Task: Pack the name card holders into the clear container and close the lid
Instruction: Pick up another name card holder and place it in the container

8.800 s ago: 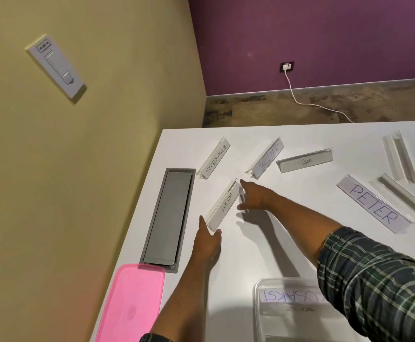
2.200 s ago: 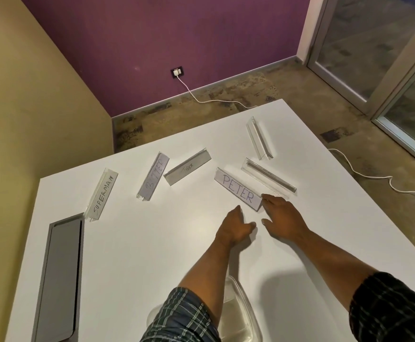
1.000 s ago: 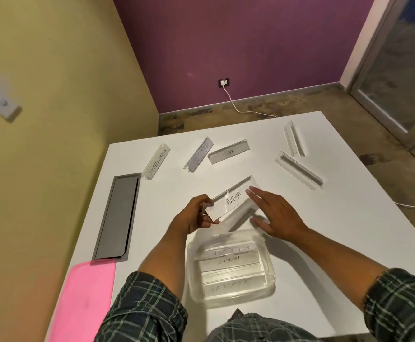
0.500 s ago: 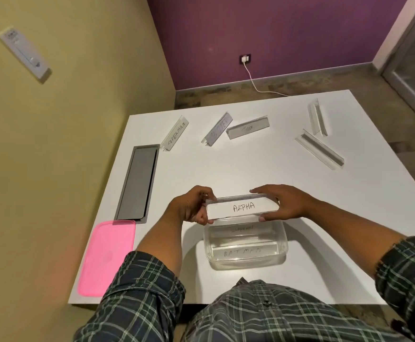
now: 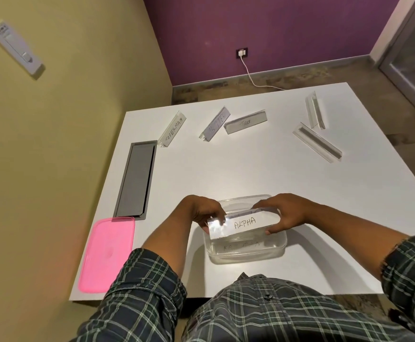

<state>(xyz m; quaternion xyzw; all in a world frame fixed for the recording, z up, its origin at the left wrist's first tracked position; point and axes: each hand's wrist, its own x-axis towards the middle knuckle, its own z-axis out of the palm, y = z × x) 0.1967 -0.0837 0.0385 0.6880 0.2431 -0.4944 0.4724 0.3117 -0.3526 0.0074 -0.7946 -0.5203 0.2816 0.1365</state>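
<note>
Both hands hold a clear name card holder marked ALPHA point(image 5: 244, 224) by its ends, partly down inside the clear container point(image 5: 248, 253) near the table's front edge. My left hand point(image 5: 205, 213) grips its left end, my right hand point(image 5: 284, 214) its right end. Other holders lie under it in the container; one reads roughly BATMAN. Farther back lie the SUPERMAN holder point(image 5: 173, 129), a tilted holder with unclear writing point(image 5: 215, 127), the TIGER holder point(image 5: 245, 122) and two blank clear holders point(image 5: 314, 113) point(image 5: 317, 143). The pink lid point(image 5: 107, 254) rests at the front left corner.
A grey cable hatch point(image 5: 136, 178) is set into the white table point(image 5: 226, 174) along its left side. A yellow wall runs close to the table's left edge. A white cable point(image 5: 253, 79) trails over the floor behind.
Since half a second ago the ALPHA holder has gone down from above the container's rim into the container, both hands still on its ends.
</note>
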